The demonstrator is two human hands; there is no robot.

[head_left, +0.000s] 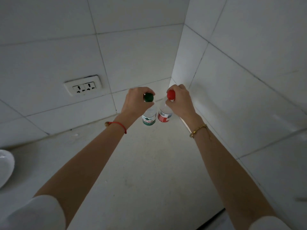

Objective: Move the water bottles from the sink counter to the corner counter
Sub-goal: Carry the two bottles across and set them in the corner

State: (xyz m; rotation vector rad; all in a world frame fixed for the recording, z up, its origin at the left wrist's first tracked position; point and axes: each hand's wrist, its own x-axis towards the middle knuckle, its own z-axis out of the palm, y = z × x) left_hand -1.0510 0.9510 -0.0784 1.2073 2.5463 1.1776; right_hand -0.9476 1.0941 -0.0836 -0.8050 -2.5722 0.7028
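Note:
Two clear water bottles stand side by side deep in the corner of the pale counter (149, 163). The left one is a green-capped bottle (149, 117) with a green and white label. My left hand (136, 102) grips it at the neck, just under the cap. The red-capped bottle (164, 116) with a red label stands right beside it, and my right hand (180, 101) holds its neck the same way. Both bottles are upright, almost touching each other. Whether their bases rest on the counter is hidden from this angle.
White tiled walls meet in a corner just behind the bottles. A double wall socket (83, 87) sits on the left wall. A white bowl or basin rim (5, 166) shows at the left edge. The counter's front edge (214, 216) runs at the bottom right.

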